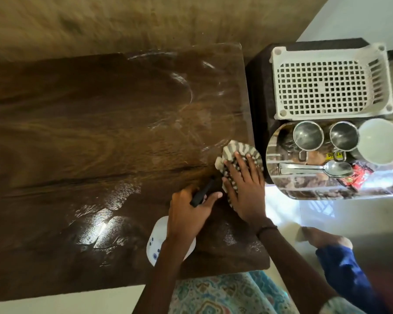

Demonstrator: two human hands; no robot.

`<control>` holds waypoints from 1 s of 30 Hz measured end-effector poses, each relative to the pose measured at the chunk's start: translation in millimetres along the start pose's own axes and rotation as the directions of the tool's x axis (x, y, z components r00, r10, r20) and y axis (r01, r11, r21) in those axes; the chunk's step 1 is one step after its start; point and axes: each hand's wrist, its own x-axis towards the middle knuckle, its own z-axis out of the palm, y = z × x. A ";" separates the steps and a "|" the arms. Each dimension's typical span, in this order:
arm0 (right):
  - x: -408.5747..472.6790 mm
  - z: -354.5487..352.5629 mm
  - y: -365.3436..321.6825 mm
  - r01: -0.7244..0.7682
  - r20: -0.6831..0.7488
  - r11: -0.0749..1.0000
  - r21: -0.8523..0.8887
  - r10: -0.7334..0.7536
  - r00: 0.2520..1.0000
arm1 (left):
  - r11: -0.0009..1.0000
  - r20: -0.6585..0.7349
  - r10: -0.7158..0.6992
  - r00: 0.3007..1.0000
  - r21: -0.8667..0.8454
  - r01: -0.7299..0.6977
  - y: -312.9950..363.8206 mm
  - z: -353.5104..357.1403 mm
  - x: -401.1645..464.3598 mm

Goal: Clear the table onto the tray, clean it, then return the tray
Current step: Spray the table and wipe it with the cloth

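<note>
Right hand presses flat the cloth at the worktop edge; left hand grips a black object. Wiping toward 3 o'clock may knock the loaded tray.

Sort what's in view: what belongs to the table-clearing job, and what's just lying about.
Job: table; striped cloth under right hand; spray bottle in left hand; steel tray with two steel cups, white bowl, spoon.
Lying about: white plastic basket.
</note>
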 end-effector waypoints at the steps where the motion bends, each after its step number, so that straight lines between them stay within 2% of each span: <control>1: 13.2 1.1 -6.9 -0.015 -0.012 1.000 -0.009 0.014 1.000 | 0.999 -0.030 -0.005 1.000 -0.036 0.004 0.0 -2.9 1.9; 3: 37.4 5.9 -23.8 0.027 -0.011 0.999 -0.025 -0.027 1.000 | 0.995 -0.078 -0.012 0.997 -0.095 0.005 1.1 -8.6 6.3; 5: 53.1 13.4 -40.8 0.155 0.030 0.987 -0.042 -0.154 0.988 | 0.995 -0.101 0.002 0.995 -0.100 -0.012 2.9 -12.9 10.6; 10: 26.6 15.9 -29.6 0.475 0.126 0.879 -0.024 -0.469 0.874 | 0.998 -0.118 -0.038 0.992 -0.057 0.031 5.8 -20.3 16.2; 12: 13.2 9.6 -3.9 0.452 0.132 0.891 -0.034 -0.445 0.886 | 0.996 -0.122 -0.056 0.991 -0.076 0.047 4.3 -23.3 17.5; 16: 32.3 -1.7 20.2 0.162 0.051 0.987 -0.019 -0.161 0.986 | 0.990 -0.118 -0.088 0.989 -0.121 0.074 1.0 -28.3 21.7; 19: 72.9 -2.1 0.1 0.016 -0.049 1.000 -0.003 -0.016 0.999 | 0.986 -0.134 -0.129 0.982 -0.121 0.113 -3.9 -31.1 26.2; 21: 92.9 1.4 -19.9 0.042 -0.046 0.999 -0.018 -0.043 0.998 | 0.980 -0.138 -0.161 0.977 -0.137 0.142 -5.8 -32.7 28.7; 25: 92.5 14.2 -40.2 0.273 0.070 0.961 -0.054 -0.269 0.961 | 0.971 -0.169 -0.207 0.964 -0.157 0.181 -10.2 -38.6 33.3; 30: 66.3 12.8 -28.0 0.284 0.092 0.958 -0.039 -0.280 0.956 | 0.952 -0.236 -0.258 0.937 -0.225 0.205 -18.1 -50.5 37.4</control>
